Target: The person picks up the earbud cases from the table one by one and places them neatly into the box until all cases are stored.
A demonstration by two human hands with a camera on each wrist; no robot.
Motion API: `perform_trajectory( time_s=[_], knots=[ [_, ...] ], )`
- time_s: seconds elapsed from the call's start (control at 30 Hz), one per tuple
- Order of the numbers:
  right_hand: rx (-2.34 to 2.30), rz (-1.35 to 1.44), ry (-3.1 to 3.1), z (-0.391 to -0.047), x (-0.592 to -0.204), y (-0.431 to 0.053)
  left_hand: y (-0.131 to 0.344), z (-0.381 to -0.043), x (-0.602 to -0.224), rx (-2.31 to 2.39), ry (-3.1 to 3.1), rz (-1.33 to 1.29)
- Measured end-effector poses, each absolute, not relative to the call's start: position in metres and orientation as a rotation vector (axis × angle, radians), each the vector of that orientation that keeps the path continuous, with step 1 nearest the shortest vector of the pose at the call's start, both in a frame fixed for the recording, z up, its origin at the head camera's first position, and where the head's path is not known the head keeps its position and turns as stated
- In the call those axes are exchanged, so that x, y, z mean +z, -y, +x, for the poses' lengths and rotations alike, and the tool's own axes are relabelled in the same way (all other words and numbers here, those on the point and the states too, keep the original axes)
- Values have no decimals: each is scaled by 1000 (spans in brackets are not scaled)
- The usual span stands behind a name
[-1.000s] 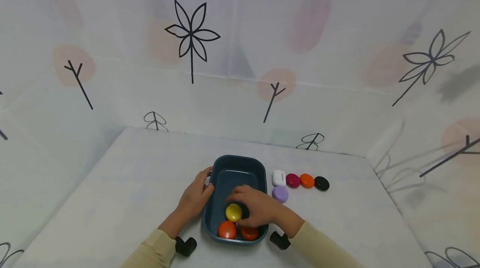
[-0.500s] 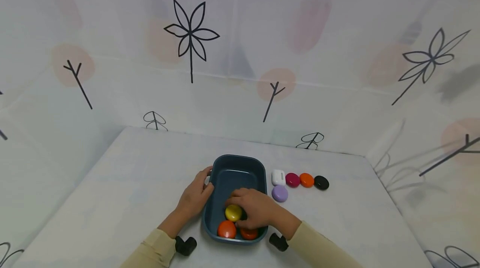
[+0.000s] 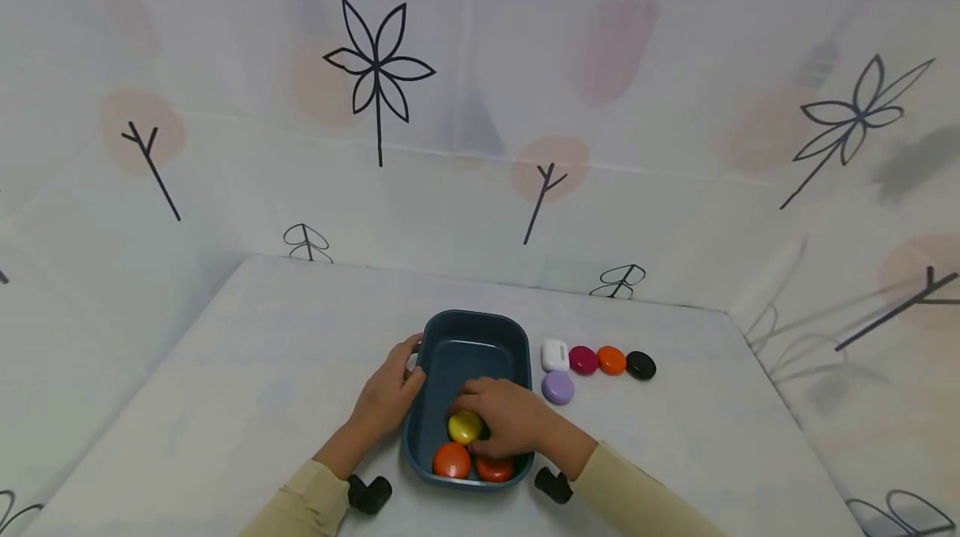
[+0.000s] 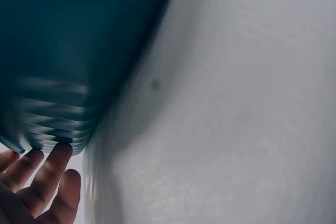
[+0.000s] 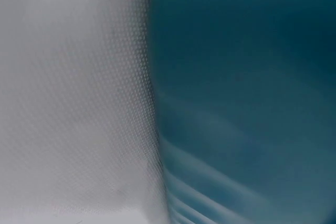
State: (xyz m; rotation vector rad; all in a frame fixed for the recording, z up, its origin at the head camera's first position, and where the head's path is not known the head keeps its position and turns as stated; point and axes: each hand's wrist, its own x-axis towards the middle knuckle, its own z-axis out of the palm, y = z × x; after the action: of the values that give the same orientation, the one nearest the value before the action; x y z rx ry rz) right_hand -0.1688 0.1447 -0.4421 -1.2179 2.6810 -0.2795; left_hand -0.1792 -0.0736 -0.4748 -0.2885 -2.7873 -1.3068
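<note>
A dark blue plastic bin [image 3: 470, 324] stands on the table, its ribbed outer wall filling much of both wrist views. At its left rim my left hand [image 3: 386, 391] holds on, thumb over the edge; in the left wrist view its fingers [image 4: 50, 174] lie along the outside. Inside, my right hand [image 3: 510, 416] reaches down with curled fingers round a glossy yellow round piece [image 3: 466, 428], fingertips at its far edge and thumb at its near right. Nearer me in the bin lie two orange-red round pieces, the left one [image 3: 452, 460] in plain sight, the right one [image 3: 495, 469] partly under the thumb.
Right of the bin, a white rounded case [image 3: 555, 355], a crimson piece [image 3: 583, 360], an orange piece [image 3: 612, 360] and a black piece [image 3: 641, 365] form a row. A lilac piece [image 3: 558, 388] lies below the white case. Patterned cloth [image 3: 450, 212] hangs behind the white table [image 3: 315, 312].
My right hand has lowered slightly over the yellow piece, covering more of the dark area beside it. The left hand and bin have stayed in place.
</note>
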Motion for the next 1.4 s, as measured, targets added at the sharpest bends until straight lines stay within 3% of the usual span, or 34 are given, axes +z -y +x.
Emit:
perform_trajectory(
  time_s=[1.4],
  knots=[
    [-625, -1164, -2693, -170, -432, -150, 74, -180, -475, -1307, 2770, -312]
  ],
)
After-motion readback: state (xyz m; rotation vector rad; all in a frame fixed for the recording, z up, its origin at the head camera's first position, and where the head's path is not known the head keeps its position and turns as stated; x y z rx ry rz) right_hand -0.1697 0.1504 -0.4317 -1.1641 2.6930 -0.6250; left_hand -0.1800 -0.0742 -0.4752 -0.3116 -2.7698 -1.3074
